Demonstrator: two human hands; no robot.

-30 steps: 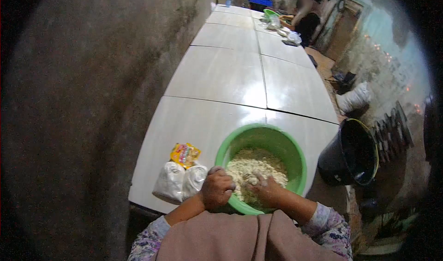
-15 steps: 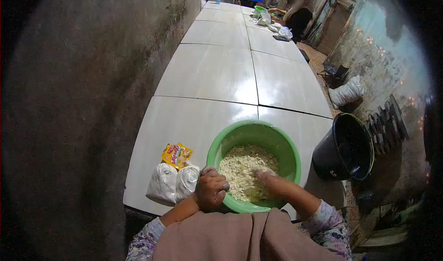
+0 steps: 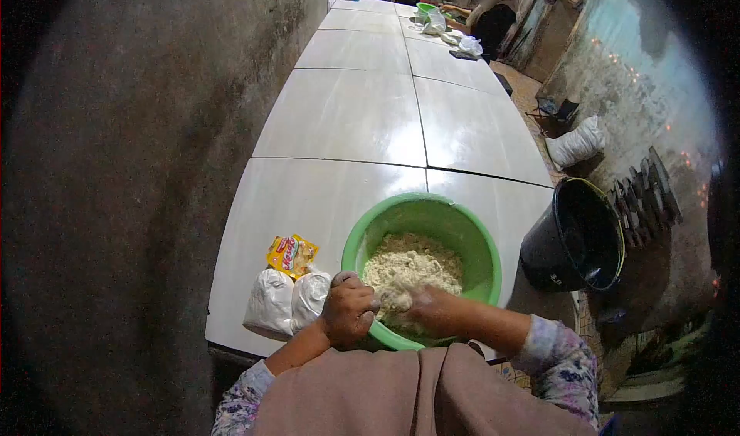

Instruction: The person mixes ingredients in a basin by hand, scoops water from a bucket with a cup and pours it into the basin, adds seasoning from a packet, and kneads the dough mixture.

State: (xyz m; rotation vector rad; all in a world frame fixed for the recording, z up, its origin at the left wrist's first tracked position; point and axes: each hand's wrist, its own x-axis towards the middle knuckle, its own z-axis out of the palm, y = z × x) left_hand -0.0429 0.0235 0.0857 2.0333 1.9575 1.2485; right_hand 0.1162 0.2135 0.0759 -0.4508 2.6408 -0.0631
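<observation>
At a white table point(image 3: 339, 112), the left hand point(image 3: 349, 310), fingers curled, grips a green basin point(image 3: 479, 243); the right hand point(image 3: 429, 310) dips into crumbly mixture point(image 3: 412, 265), its fingers too blurred to tell.

Pale crumbly mixture point(image 3: 412, 265) inside round green basin point(image 3: 476, 239).

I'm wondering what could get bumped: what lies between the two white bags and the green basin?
In the head view, the left hand lies between the white bags and the green basin, curled at the basin's rim, with white tabletop beyond.
</observation>
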